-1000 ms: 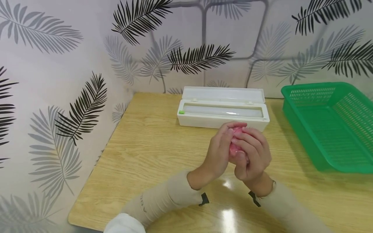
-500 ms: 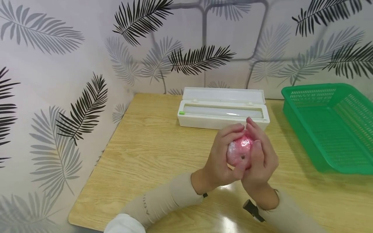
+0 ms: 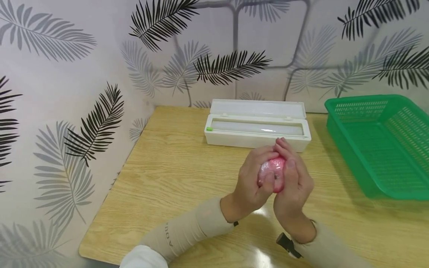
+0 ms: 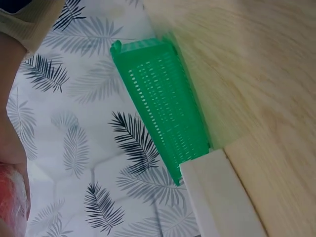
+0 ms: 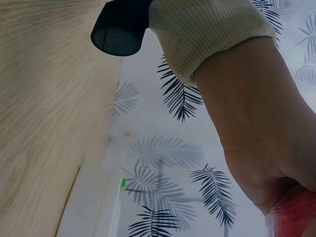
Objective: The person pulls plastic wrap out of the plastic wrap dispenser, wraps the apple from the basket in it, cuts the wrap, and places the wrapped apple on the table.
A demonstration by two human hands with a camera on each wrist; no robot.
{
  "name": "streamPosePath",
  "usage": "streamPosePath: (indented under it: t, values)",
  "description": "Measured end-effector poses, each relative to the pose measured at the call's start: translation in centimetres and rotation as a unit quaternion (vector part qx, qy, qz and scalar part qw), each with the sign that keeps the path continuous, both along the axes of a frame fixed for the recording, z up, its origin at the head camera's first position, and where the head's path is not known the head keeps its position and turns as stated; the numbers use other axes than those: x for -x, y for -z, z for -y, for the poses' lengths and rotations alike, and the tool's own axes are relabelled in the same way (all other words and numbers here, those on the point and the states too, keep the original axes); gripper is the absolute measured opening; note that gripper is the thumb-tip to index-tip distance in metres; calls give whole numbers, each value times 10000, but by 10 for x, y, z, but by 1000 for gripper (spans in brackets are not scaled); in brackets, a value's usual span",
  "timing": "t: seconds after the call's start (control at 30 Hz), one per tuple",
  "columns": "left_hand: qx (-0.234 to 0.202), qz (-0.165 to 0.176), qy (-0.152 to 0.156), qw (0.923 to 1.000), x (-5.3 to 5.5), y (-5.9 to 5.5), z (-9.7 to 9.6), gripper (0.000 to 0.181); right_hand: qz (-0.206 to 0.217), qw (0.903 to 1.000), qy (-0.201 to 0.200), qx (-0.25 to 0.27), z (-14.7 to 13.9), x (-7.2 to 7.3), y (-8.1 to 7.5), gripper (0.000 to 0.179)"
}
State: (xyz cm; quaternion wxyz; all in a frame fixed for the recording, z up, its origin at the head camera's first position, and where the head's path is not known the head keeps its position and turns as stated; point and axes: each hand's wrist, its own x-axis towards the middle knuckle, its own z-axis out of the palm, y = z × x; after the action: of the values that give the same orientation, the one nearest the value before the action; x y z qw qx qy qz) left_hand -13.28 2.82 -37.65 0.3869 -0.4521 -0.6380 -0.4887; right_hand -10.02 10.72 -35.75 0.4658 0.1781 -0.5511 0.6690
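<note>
A red-pink apple (image 3: 277, 164) in shiny clear film is cupped between my two hands, above the table. Its stem hollow faces up toward the head camera. My left hand (image 3: 248, 182) grips the left side, thumb lying across the top. Around the right side curls my right hand (image 3: 295, 186), and the fingertips of both hands meet at the far side. Part of the wrapped apple (image 4: 12, 205) shows at the left edge of the left wrist view. In the right wrist view, the apple (image 5: 295, 217) sits at the bottom right corner. Its underside is hidden.
Behind the hands stands a white cling film dispenser (image 3: 256, 140), lid raised, with a roll inside and a green slider at its left. A green plastic basket (image 3: 363, 167) is to the right. The wooden table (image 3: 161, 167) meets a leaf-patterned wall.
Fingers covered most of the apple at first. The hands then turned it and parted so its stem hollow shows. Since then the left thumb has moved up over it and both hands drew closer.
</note>
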Motion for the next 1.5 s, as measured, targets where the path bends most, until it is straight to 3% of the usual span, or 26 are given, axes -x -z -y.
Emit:
streamPosePath:
  t: [0.2, 0.37, 0.53, 0.63, 0.8, 0.9, 1.03, 1.13, 1.23, 1.37, 1.5]
  values:
    - [-266, 921, 348, 9948, 2, -4, -1, 44, 184, 9950, 87, -976, -4, 2, -8, 32]
    - [-386, 1189, 354, 9915, 3, -11, -1, 47, -206, 9909, 197, -1319, -3, 3, -16, 45]
    - [-600, 1577, 444, 9847, -4, -23, 1, 43, -924, 9818, 420, -1606, -5, 9, -18, 48]
    - [-818, 2177, 621, 9706, -12, -34, 3, 35, -1322, 9702, 657, -1919, -8, 13, -17, 48]
    - [-908, 3313, 937, 9345, -16, -44, 6, 32, -1836, 9478, 935, -2435, -13, 21, -14, 45]
    - [-843, 3689, 1128, 9187, -9, -37, 7, 35, -2098, 9326, 993, -2762, -16, 25, -13, 44]
    - [-732, 3982, 1295, 9052, 3, -23, 6, 42, -2373, 9192, 979, -2986, -19, 28, -10, 42]
    - [-666, 4242, 1243, 8945, 5, -20, 6, 49, -2573, 9145, 912, -2986, -19, 29, -9, 41]
    - [-634, 4545, 1300, 8789, 6, -20, 6, 56, -2717, 9108, 789, -3005, -21, 30, -8, 40]
    - [-527, 4825, 1320, 8643, 6, -21, 6, 60, -2766, 9146, 780, -2845, -19, 31, -6, 36]
    - [-572, 4896, 1117, 8629, 3, -22, 3, 57, -2725, 9223, 806, -2618, -19, 31, -2, 33]
